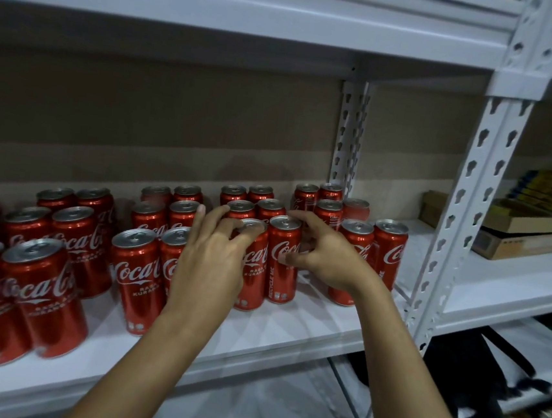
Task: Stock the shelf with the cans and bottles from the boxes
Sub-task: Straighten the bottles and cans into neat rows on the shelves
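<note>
Many red Coca-Cola cans (pixel 136 276) stand upright in paired rows on the white shelf (pixel 289 331). My left hand (pixel 212 256) reaches over a front can (pixel 253 274) in the middle group, its curled fingertips resting on that can's silver top. Right beside it stands another can (pixel 281 276). My right hand (pixel 325 257) holds this one from the right, thumb pressed on its front and fingers arched behind its top. Both cans rest on the shelf and touch each other. Both palms are hidden from view.
More cans (pixel 388 250) stand to the right, near the perforated white upright (pixel 460 209). The neighbouring bay holds flat cardboard boxes (pixel 528 239) with yellow packets. Another shelf board (pixel 253 14) runs close overhead. A dark bag (pixel 488 374) lies below on the right.
</note>
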